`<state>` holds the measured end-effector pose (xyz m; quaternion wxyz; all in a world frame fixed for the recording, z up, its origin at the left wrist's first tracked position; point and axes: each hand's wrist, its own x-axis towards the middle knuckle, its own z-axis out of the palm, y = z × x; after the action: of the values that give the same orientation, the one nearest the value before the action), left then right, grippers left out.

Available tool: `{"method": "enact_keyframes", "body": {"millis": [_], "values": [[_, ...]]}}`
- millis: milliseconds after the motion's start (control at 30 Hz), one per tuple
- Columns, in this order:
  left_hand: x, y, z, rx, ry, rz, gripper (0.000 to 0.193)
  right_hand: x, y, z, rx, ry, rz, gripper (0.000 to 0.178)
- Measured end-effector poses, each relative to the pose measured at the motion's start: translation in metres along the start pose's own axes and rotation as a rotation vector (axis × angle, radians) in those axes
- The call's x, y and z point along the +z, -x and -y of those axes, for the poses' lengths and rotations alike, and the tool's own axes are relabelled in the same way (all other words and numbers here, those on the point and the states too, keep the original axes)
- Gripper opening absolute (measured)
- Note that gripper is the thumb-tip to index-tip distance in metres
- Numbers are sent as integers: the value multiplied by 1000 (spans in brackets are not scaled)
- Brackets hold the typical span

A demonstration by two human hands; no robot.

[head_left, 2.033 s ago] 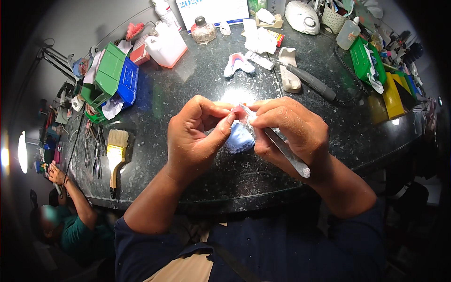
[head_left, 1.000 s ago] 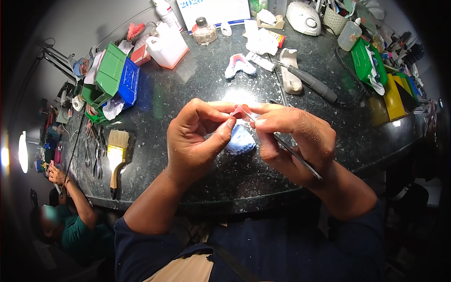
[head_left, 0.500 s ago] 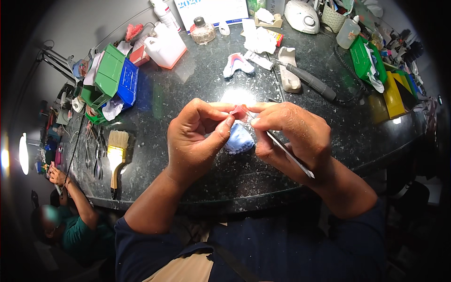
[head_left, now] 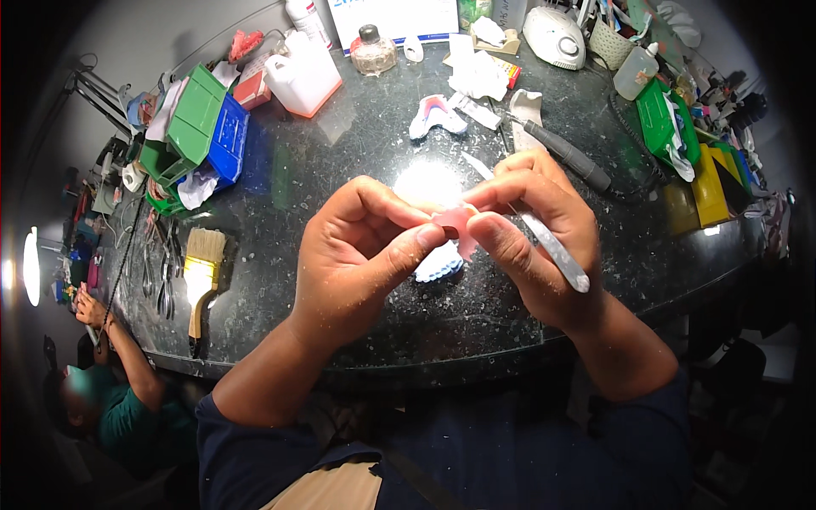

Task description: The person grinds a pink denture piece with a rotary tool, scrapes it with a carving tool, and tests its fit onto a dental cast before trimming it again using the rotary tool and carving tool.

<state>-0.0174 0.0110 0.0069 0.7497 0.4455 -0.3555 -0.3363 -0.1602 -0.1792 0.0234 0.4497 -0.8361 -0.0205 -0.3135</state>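
**Pink wax pinched over the blue cast**

Near the middle of the frame, my left hand (head_left: 357,255) and right hand (head_left: 531,234) meet on a small pink wax piece (head_left: 455,219), each grip pinching it between thumb and forefinger. My right hand also carries a slim metal tool (head_left: 552,251), tucked along the palm and pointing lower right. I judge the pink piece light, thin and soft enough to bend or tear, so I take it by the edges with fingertip pressure only. Just beneath it sits the blue-white dental cast (head_left: 439,263), low against the dark counter (head_left: 340,161). Half a second ago the cast sat up between my fingers under the pink piece; now it shows lower, clear of my thumbs.
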Motion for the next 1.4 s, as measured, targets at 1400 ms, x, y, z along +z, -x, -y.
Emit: {"method": "enact_keyframes", "body": {"millis": [1400], "values": [[12,5,-6,-3,-120,-49,19,2,4,2,58,-20,-13,19]]}}
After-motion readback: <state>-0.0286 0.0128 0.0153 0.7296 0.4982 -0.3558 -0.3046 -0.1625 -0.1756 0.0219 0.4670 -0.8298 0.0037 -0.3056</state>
